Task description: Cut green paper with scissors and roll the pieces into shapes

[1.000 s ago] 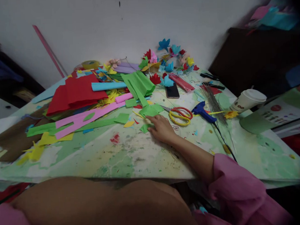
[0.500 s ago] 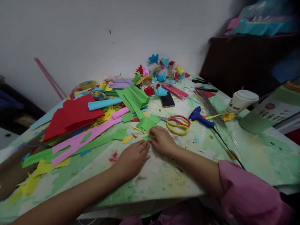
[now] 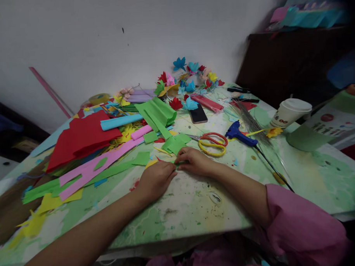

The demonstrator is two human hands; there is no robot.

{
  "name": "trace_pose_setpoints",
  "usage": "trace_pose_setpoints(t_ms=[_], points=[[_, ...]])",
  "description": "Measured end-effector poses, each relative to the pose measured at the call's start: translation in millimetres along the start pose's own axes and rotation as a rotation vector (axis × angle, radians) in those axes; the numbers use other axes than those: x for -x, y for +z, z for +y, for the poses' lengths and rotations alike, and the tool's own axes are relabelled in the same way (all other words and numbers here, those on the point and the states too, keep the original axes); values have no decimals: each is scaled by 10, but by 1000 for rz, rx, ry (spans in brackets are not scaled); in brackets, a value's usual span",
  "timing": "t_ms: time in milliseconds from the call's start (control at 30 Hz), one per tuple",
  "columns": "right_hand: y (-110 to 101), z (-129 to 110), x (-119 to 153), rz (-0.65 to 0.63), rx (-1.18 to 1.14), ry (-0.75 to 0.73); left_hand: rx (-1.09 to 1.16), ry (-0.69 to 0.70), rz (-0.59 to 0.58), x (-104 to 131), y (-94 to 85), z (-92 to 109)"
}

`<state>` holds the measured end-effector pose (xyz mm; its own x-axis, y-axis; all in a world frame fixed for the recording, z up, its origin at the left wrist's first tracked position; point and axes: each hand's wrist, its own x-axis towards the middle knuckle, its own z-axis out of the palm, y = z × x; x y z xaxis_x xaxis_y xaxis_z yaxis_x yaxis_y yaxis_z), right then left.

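Observation:
My left hand (image 3: 156,180) and my right hand (image 3: 194,161) meet at the middle of the paint-stained table (image 3: 182,202). Between their fingertips they pinch a small green paper piece (image 3: 178,164), mostly hidden by the fingers. Just beyond the hands lies a pile of green paper pieces (image 3: 174,142). Red-and-yellow scissors (image 3: 211,141) lie to the right of that pile, close to my right hand. A pink sleeve covers my right forearm; my left forearm is bare.
Red paper (image 3: 81,138), pink strips (image 3: 97,167), folded green paper (image 3: 156,112) and yellow scraps cover the left half. A phone (image 3: 198,113), blue glue gun (image 3: 238,132) with cord, paper flowers (image 3: 190,76) and a lidded cup (image 3: 290,111) lie right and behind. A dark cabinet stands at far right.
My left arm came up from my lap onto the table and its hand joined the right one at the green piece. The view tilted slightly.

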<state>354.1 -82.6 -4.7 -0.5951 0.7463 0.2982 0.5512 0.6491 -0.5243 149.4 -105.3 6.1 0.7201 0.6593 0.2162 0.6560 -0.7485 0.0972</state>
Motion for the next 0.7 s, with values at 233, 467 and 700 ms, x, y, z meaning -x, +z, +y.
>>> trace_pose_setpoints(t_ms=[233, 467, 700], points=[[51, -58, 16, 5, 90, -15, 32, 5, 24, -16, 42, -18], [79, -90, -35, 9, 168, -35, -8, 5, 16, 98, 18, 81], [67, -103, -134, -48, 250, 31, -55, 26, -7, 157, -11, 142]])
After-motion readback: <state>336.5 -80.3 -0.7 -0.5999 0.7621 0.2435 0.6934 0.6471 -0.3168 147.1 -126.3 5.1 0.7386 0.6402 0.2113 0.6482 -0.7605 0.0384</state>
